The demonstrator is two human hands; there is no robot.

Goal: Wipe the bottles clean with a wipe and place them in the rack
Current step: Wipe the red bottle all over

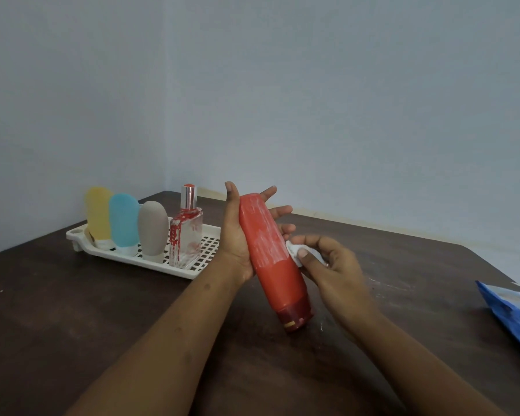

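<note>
Just right of the rack (72, 235), held off the table, the red bottle (270, 265) tilts cap-down, its upper half filmed white and its lower half clean. The left hand (237, 238) cradles it on nearly straight fingers. The right hand (333, 265) pinches a wadded wipe (294, 253) against its side. Four bottles already stand in the rack: yellow bottle (98, 214), blue bottle (123, 220), grey bottle (152, 228) and glass bottle (186, 235). This looks like the last one.
</note>
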